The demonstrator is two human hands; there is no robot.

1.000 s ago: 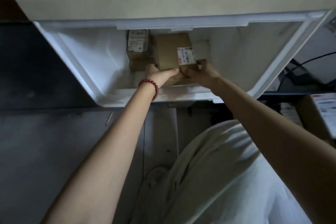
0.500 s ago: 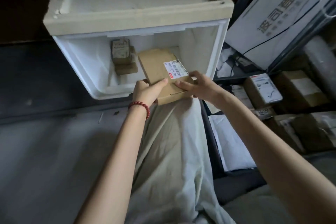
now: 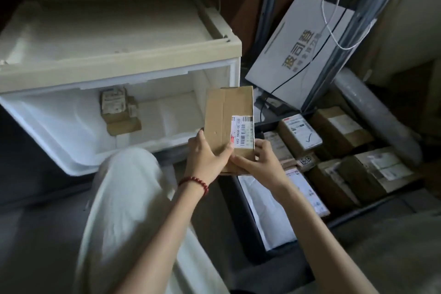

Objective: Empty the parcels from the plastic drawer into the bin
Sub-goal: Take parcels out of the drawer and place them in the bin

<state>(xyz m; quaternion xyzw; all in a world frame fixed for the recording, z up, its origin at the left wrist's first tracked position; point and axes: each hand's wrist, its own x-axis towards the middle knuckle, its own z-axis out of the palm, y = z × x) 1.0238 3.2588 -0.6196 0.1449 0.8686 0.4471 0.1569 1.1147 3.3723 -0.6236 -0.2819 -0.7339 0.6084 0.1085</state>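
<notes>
Left hand [image 3: 207,157] and right hand [image 3: 259,162] both grip the labelled brown cardboard parcel [image 3: 229,124], hiding its lower edge.

Left arm [image 3: 164,229] and right arm [image 3: 319,219] are bare, reach forward and converge. Left hand [image 3: 205,157] grips the lower left edge of a box [image 3: 226,112], with the thumb across its front face and the back of the hand toward the camera. Right hand [image 3: 260,162] holds the lower right corner, thumb at the right edge and index finger laid along the bottom. A bracelet [image 3: 194,182] circles the left wrist.
</notes>
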